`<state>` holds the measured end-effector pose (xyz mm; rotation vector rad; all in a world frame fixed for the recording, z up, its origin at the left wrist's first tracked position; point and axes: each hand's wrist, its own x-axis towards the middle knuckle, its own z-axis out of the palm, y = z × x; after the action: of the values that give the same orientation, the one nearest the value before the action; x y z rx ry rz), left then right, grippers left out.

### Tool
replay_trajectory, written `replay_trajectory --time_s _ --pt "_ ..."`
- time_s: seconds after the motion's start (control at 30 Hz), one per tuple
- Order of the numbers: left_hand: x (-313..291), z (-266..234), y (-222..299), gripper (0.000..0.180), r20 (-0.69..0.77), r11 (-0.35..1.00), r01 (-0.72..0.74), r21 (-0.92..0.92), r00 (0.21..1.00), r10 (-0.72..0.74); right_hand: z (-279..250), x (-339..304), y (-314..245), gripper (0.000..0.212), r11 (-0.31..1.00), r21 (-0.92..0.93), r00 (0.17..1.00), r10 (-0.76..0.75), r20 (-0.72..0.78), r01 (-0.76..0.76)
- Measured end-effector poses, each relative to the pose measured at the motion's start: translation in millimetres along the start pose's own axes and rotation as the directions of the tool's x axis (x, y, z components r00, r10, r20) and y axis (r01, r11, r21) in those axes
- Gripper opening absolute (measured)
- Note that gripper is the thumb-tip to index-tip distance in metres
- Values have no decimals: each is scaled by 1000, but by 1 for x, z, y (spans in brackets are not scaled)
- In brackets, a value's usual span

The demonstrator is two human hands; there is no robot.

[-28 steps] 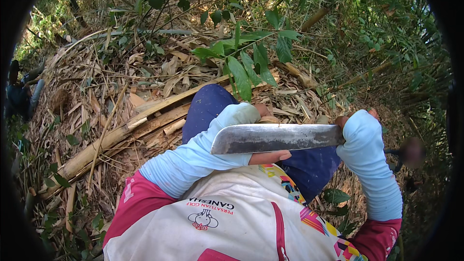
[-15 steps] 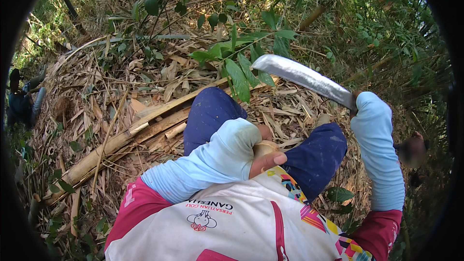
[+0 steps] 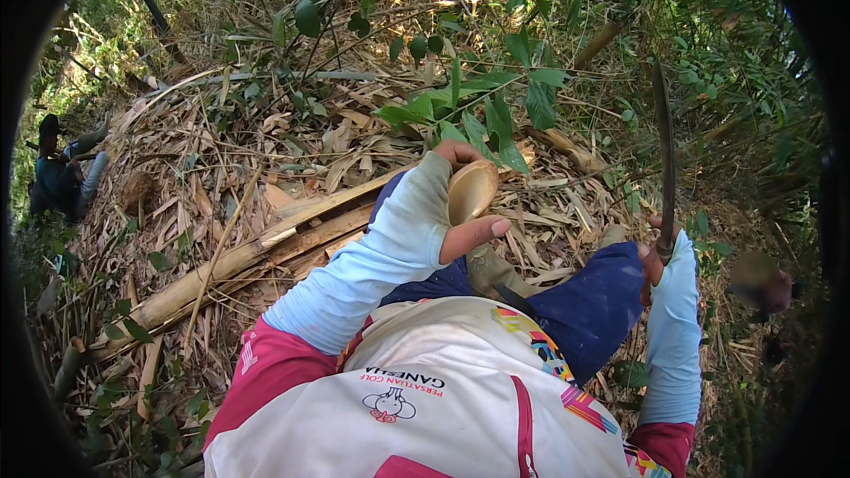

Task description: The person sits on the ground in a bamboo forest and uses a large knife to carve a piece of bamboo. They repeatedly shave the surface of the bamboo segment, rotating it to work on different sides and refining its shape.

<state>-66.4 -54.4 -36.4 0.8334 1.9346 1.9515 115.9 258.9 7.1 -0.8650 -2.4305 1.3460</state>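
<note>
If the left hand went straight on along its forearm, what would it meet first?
Probably the green leaves just beyond the left hand and the hollow pale piece it holds, though depth is unclear here.

On the chest of my white-and-crimson cloth shirt (image 3: 319, 425) I see black and red capital lettering (image 3: 404, 378), upside down, beside a line-drawn, big-eared animal emblem (image 3: 388, 405); the small pale marking (image 3: 247, 353) on my left crimson sleeve (image 3: 274, 370) is illegible.

Sunlit green undergrowth (image 3: 722, 66) beyond dry brown leaf litter (image 3: 177, 199)
</note>
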Motion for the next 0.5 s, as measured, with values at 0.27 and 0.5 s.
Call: replay_trajectory --time_s 0.27,0.5 --pt "3 3 8 57 -37 996 83 20 996 -83 23 -11 6 33 960 -94 964 -258 57 263" --pt "7 4 21 58 106 989 141 -36 985 -137 16 -8 -31 33 663 -530 832 -530 166 528"
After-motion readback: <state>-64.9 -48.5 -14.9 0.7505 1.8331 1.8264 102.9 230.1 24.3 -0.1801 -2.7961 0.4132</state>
